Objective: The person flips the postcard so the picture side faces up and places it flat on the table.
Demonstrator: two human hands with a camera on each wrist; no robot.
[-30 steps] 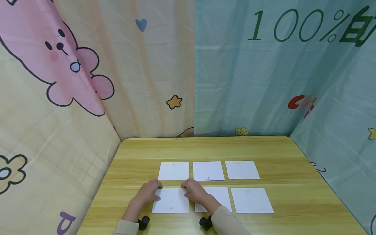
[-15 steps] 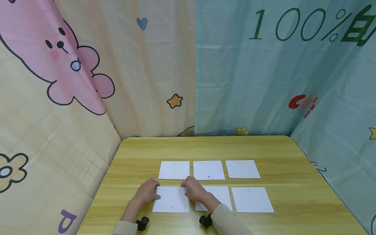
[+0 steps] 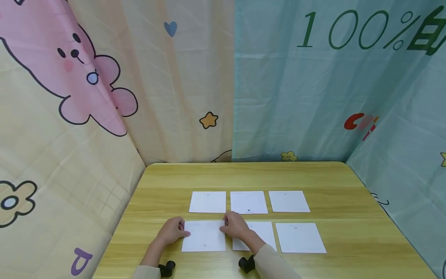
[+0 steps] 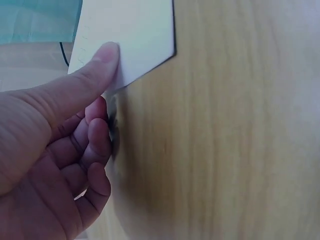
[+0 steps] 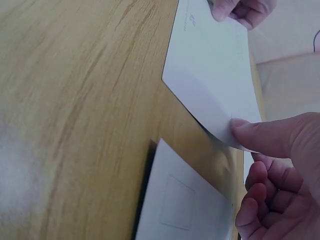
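Note:
A white sheet of paper (image 3: 203, 237) with a small mark near its front edge lies at the front left of the sheets. My left hand (image 3: 171, 231) pinches its left edge, thumb (image 4: 102, 62) on top and the other fingers curled below. On the opposite edge my right hand (image 3: 236, 226) pinches the same sheet, its thumb (image 5: 245, 131) flat on the paper. In the right wrist view, the sheet's near edge bows slightly above the table. My right forearm partly hides the front middle sheet (image 3: 263, 232), which shows a faint printed rectangle in the right wrist view.
The back row has a left sheet (image 3: 207, 202), a middle sheet (image 3: 248, 201) with a small dark mark, and a right sheet (image 3: 289, 201). Another sheet (image 3: 301, 238) lies front right. Printed curtains (image 3: 278, 97) enclose the wooden table (image 3: 359, 217) behind and at the sides.
The fingers of both hands have drawn back from the sheet's far corners and curled under its side edges, with the thumbs still on top. The other sheets keep their places.

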